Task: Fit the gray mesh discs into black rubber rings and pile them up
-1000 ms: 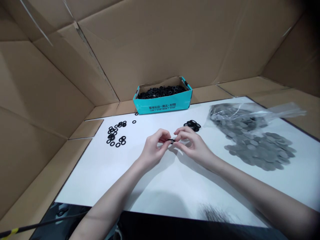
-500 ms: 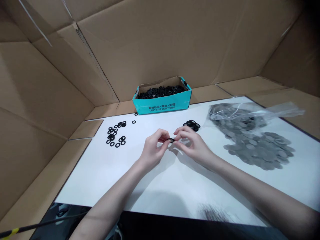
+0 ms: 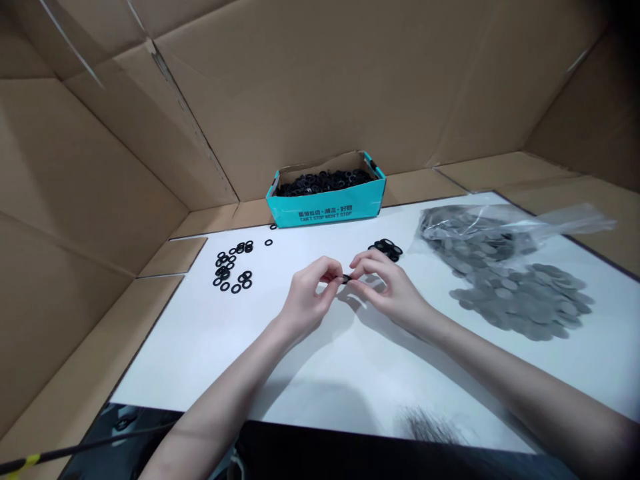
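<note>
Between the fingertips of both hands is a small black ring (image 3: 346, 279), held just above the white tabletop. My left hand (image 3: 313, 290) pinches its left side with thumb and fingers. My right hand (image 3: 383, 283) pinches the right side, and fingers cover much of the ring. Whether a disc sits inside it, I cannot tell. Right behind my right hand lies a small pile of black rings with grey centres (image 3: 385, 250). Farther left, loose black rings (image 3: 223, 270) are scattered on the table.
A turquoise box (image 3: 330, 210) full of black rings stands at the back. On the right, grey discs (image 3: 530, 303) lie heaped before a clear plastic bag (image 3: 475, 230) of more discs. Cardboard walls (image 3: 325, 87) enclose the white table (image 3: 210, 353).
Both hands keep their pinch on the ring. The ring has tilted a little and less of it shows between the fingers. The view has shifted slightly.
</note>
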A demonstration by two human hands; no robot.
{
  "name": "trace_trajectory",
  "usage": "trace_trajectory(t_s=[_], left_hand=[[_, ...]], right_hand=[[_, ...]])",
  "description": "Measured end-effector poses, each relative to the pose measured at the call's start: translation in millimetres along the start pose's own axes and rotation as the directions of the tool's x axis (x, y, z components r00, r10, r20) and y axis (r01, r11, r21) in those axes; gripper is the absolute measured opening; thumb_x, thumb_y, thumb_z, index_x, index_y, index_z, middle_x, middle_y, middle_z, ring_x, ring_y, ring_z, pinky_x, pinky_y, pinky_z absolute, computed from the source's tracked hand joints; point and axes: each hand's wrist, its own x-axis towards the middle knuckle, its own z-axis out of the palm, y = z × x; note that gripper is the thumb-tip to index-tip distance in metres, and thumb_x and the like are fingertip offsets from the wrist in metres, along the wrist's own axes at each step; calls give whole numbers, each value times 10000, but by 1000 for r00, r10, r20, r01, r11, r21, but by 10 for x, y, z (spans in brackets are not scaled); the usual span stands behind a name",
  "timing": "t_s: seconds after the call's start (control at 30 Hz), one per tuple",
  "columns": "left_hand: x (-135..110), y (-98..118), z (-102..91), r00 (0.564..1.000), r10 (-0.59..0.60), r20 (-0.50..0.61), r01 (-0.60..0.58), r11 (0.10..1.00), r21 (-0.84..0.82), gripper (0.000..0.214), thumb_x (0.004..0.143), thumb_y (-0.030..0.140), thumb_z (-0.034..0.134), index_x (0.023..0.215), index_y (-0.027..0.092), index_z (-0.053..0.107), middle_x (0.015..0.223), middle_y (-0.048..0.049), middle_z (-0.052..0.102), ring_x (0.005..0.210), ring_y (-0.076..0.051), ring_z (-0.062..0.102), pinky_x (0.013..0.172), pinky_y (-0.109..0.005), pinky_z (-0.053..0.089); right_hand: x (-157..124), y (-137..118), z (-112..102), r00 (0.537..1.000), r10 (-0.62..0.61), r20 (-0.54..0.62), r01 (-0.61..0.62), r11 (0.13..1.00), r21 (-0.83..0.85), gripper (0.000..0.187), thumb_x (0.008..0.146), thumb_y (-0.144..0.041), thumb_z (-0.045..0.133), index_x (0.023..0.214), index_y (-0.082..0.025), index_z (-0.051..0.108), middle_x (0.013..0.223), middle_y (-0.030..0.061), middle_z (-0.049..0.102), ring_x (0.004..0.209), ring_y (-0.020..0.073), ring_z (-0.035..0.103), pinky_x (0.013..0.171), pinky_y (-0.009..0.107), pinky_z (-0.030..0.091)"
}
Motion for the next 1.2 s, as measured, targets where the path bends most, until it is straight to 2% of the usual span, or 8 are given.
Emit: trace_trajectory(t_s=[0.07, 0.23, 0.37, 0.53, 0.73, 0.9, 1.03, 1.2], left_hand=[[-2, 0, 5, 1000, -9, -14, 9, 1000, -8, 64, 889, 133, 541, 873, 195, 534, 824, 0, 591, 747, -109, 584, 730, -237, 525], [5, 2, 4, 999, -34, -11, 34, 999, -24, 48, 891, 157, 558, 882, 195, 529, 827, 0, 587, 749, -109, 581, 732, -239, 529], [16, 13, -22, 998, -32, 50, 33, 999, -17, 72, 884, 123, 542, 896, 193, 530, 841, -1, 594, 758, -104, 584, 739, -237, 513], [19, 21, -56, 993, -46, 111, 56, 995, -81, 71, 880, 126, 549, 911, 188, 530, 847, -3, 594, 760, -105, 585, 722, -231, 504], [28, 30, -59, 992, -90, 85, 105, 975, -196, 89, 883, 199, 604, 894, 180, 518, 841, -9, 567, 763, -111, 582, 719, -236, 507], [30, 27, -37, 997, -74, 18, 76, 981, -180, 91, 875, 173, 606, 881, 179, 515, 820, 3, 561, 737, -94, 577, 709, -219, 501], [25, 21, -30, 998, -50, -24, 46, 988, -148, 85, 876, 164, 598, 886, 183, 516, 826, 7, 562, 733, -90, 577, 708, -214, 506], [17, 3, -50, 998, -47, 33, 51, 993, -107, 77, 883, 160, 583, 888, 185, 510, 822, 5, 562, 738, -98, 575, 711, -227, 504]], right_hand=[[-1, -9, -4, 1000, -6, 1, 6, 1000, -2, 85, 822, -208, 605, 738, -212, 594, 981, 92, 600, 980, 258, 592, 668, 331, 487], [-2, -7, -3, 999, 32, 22, -32, 999, 9, 93, 831, -233, 601, 741, -209, 591, 990, 103, 587, 981, 263, 586, 547, 277, 431], [-4, 12, -1, 999, 29, 26, -29, 999, 13, 94, 833, -228, 598, 742, -204, 590, 1001, 108, 582, 978, 259, 582, 515, 263, 403], [-9, 40, 5, 999, -31, 11, 31, 999, -10, 89, 833, -192, 604, 745, -204, 593, 980, 88, 585, 977, 245, 584, 641, 311, 460], [-1, 44, 7, 999, -22, 31, 23, 1000, -17, 84, 843, -205, 608, 760, -209, 598, 981, 91, 580, 969, 251, 586, 604, 304, 449], [4, 19, -8, 997, -78, 13, 78, 996, -50, 89, 837, -186, 620, 757, -209, 590, 961, 68, 589, 954, 240, 599, 850, 418, 473], [-7, 8, -5, 998, -59, 19, 59, 997, -42, 84, 844, -196, 610, 764, -210, 588, 970, 80, 587, 970, 253, 596, 755, 379, 493], [-16, 24, 8, 997, -78, 15, 78, 996, -42, 98, 849, -190, 610, 755, -209, 589, 957, 77, 585, 947, 240, 596, 747, 371, 494]])
